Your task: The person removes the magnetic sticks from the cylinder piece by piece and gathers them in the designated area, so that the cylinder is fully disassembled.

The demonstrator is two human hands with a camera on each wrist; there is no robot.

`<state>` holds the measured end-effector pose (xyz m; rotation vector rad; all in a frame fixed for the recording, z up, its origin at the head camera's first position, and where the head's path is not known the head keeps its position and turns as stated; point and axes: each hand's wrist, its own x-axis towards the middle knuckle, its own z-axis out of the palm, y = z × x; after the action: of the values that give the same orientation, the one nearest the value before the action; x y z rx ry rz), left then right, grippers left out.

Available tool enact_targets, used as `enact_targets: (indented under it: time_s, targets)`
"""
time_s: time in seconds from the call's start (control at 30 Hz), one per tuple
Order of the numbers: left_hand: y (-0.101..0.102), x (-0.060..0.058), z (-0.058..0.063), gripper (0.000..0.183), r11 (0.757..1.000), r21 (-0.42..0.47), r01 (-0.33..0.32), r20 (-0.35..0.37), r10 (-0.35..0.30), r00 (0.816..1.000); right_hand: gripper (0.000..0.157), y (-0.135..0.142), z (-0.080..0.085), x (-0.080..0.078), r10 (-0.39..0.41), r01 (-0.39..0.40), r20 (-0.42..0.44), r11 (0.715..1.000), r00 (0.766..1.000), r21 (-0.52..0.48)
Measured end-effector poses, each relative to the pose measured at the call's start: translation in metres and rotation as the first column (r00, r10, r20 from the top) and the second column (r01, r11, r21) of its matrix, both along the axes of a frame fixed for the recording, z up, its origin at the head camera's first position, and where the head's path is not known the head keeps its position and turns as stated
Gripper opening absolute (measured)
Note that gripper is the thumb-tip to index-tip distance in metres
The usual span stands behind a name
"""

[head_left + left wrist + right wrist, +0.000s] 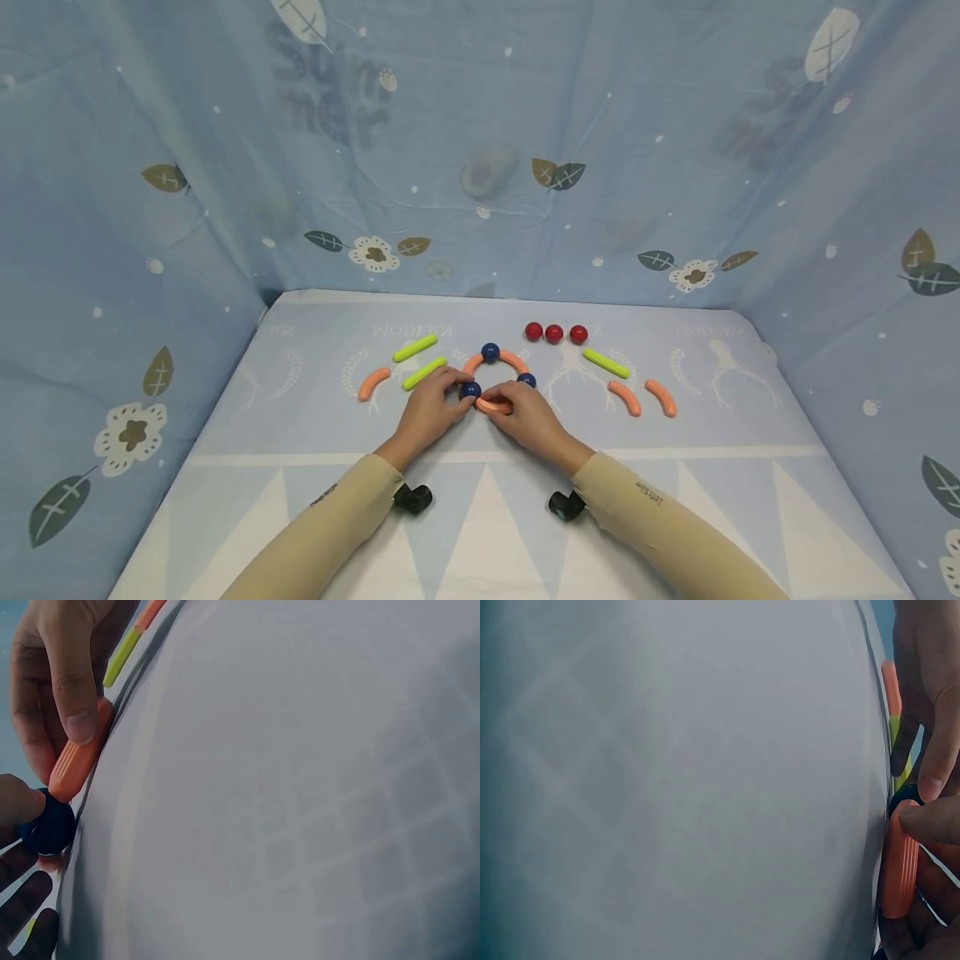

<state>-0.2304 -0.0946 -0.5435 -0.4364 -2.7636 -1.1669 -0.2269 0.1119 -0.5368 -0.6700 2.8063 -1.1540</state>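
On the table a ring of curved orange sticks and dark blue balls lies between my hands. My left hand (430,409) pinches the near-left blue ball (471,390) between thumb and fingers. With thumb and fingers, my right hand (528,414) holds the near curved orange stick (492,407), its end right at that ball. In the left wrist view the orange stick (75,757) meets the blue ball (49,823). Another blue ball (491,352) tops the ring, joined to an orange stick on each side. A third blue ball (527,380) sits just beyond my right hand's fingers.
Left of the ring lie two green sticks (416,347) and a curved orange stick (374,383). To the right are a green stick (606,363) and two curved orange sticks (661,398). Three red balls (553,333) sit in a row behind. Patterned cloth walls surround the table.
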Motion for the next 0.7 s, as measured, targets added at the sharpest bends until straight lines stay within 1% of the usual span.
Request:
enact_targets:
  time_s: [0.1,0.23,0.33,0.5,0.7]
  targets:
    - [0.0013,-0.0001,0.0004,0.029,1.0,-0.006,-0.008,0.008,0.008,1.0,0.023,-0.0006,-0.0004,-0.0007,-0.005,0.005,0.004,1.0,1.0,0.01]
    - [0.0026,0.0,0.0009,0.029,1.0,0.001,-0.012,-0.001,0.012,1.0,0.023,-0.0009,-0.0002,-0.0016,-0.013,0.012,0.015,1.0,1.0,0.019]
    - [0.0029,0.0002,0.0011,0.029,1.0,0.01,-0.011,-0.011,0.012,1.0,0.023,-0.001,0.0002,-0.0021,-0.017,0.016,0.023,1.0,1.0,0.018]
    - [0.0028,0.0005,0.0012,0.029,1.0,0.007,-0.018,0.002,0.018,1.0,0.024,-0.0011,0.0006,-0.0015,-0.019,0.019,0.027,1.0,0.999,0.018]
    - [0.0027,0.0011,0.0004,0.029,1.0,0.015,-0.014,-0.005,0.014,1.0,0.025,0.0001,0.0013,0.0003,-0.021,0.021,0.028,1.0,0.999,0.007]
